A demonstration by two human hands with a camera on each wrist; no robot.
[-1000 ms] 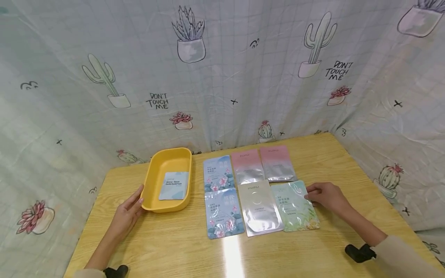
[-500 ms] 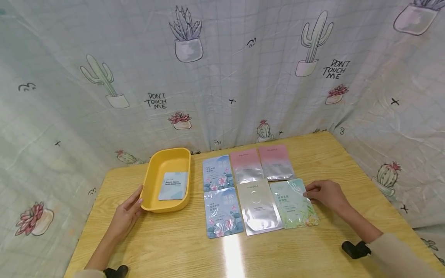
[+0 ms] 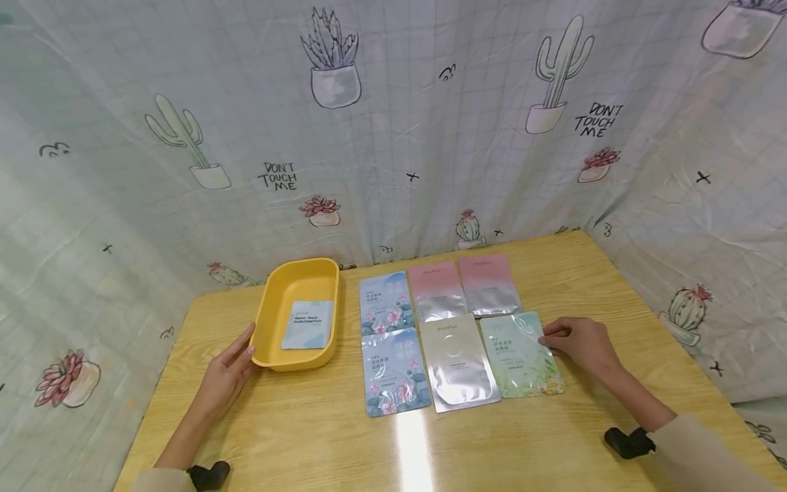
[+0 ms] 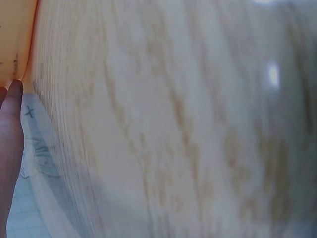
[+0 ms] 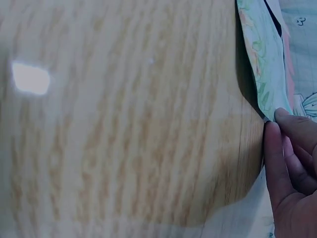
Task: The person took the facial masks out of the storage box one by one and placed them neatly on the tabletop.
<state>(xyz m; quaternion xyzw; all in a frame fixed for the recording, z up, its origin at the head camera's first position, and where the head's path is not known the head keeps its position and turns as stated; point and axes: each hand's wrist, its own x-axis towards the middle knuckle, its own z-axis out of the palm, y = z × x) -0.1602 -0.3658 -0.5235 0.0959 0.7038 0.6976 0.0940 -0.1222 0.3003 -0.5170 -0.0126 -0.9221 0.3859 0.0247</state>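
In the head view, my left hand is at the near left corner of a yellow plastic tray, its fairly straight fingers and thumb touching the wall. A pale blue packet of double eyelid paste lies inside. My right hand pinches the right edge of a green face mask sachet between thumb and forefinger. The right wrist view shows the sachet slightly raised, with a dark shadow under its near edge. Beside it lies a silver-beige mask sachet.
Two blue floral sachets lie one behind the other, right of the tray. Behind the silver-beige one are two pink-and-silver sachets. A patterned cloth hangs along the back and sides of the wooden table.
The green sachet's near edge has shifted slightly up and back in the right hand's pinch. The left hand stays at the tray's corner. The head view shifts a little.
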